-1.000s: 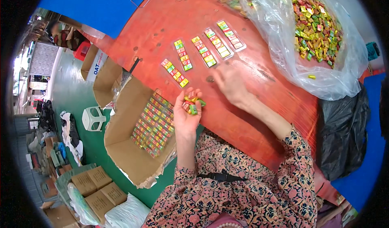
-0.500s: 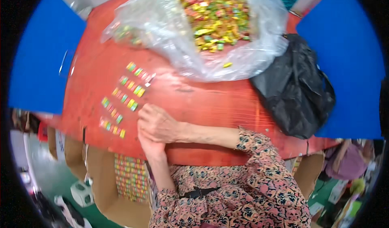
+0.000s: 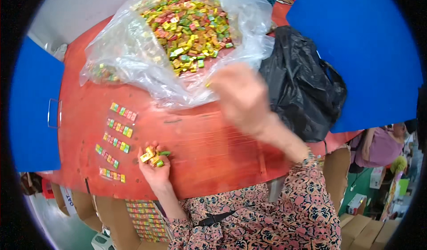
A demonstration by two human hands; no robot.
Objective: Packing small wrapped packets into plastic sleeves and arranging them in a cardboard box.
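Above the near left part of the red table (image 3: 200, 152), my left hand (image 3: 156, 173) is palm up, its fingers curled round several small wrapped candies (image 3: 154, 155) in yellow and green. My right hand (image 3: 242, 96) is smeared by motion over the front edge of the clear plastic bag (image 3: 133, 72); its fingers cannot be made out. A single yellow candy shows at its fingertips, and I cannot tell whether it is held. In the open bag lies a big heap of yellow, red and green candies (image 3: 195, 32). Several short candy strips (image 3: 116, 142) lie left of my left hand.
A black plastic bag (image 3: 302, 85) lies on the right. Blue panels (image 3: 356, 58) flank the table. Below its front edge, a cardboard box (image 3: 118, 219) holds stacked candy strips (image 3: 147, 221). Another person (image 3: 378, 147) is at the far right.
My hands were together near the strips and have parted. My right hand has swung up and right to the clear bag. My left hand has turned palm up, showing candies. The view has shifted.
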